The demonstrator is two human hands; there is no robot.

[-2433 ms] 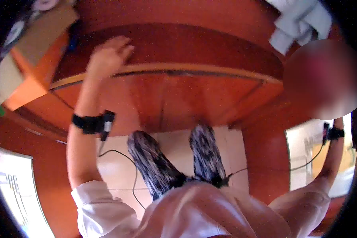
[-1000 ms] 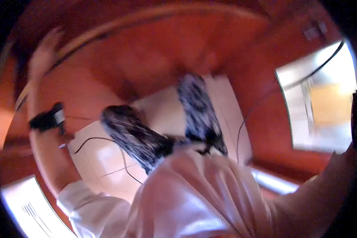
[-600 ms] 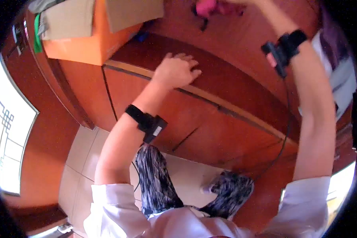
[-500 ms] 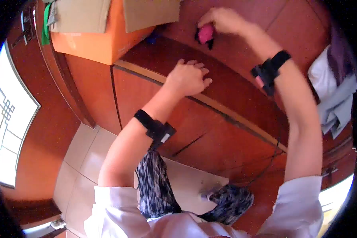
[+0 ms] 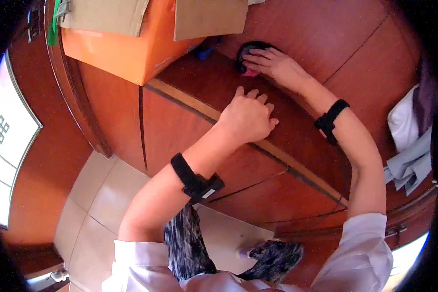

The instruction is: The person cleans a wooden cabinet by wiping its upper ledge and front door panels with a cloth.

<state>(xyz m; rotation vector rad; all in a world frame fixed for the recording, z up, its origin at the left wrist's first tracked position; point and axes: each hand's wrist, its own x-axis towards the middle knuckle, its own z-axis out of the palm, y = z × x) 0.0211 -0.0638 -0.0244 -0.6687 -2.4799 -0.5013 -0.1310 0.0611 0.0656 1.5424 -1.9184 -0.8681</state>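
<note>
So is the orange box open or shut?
Open: the box has its brown flaps folded outward, past its orange sides. I can't see what's inside.

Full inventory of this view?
Item: 1, black and pink, under right hand
Box: 1, orange, top left
Object: 1, blue, beside box
Strip: 1, green, far upper left
Cloths: 3 or more, white, grey, purple, right
Wooden cabinet: 1, red-brown, centre
Bright panels: 2, white, left, lower right
Floor tiles: several, beige, below
Wristbands: 2, black, forearms
Sleeves: 2, white, upper arms
Trousers: 1 pair, black-and-grey, bottom
Left hand: 1, bare, over cabinet edge
Right hand: 1, bare, on item
</note>
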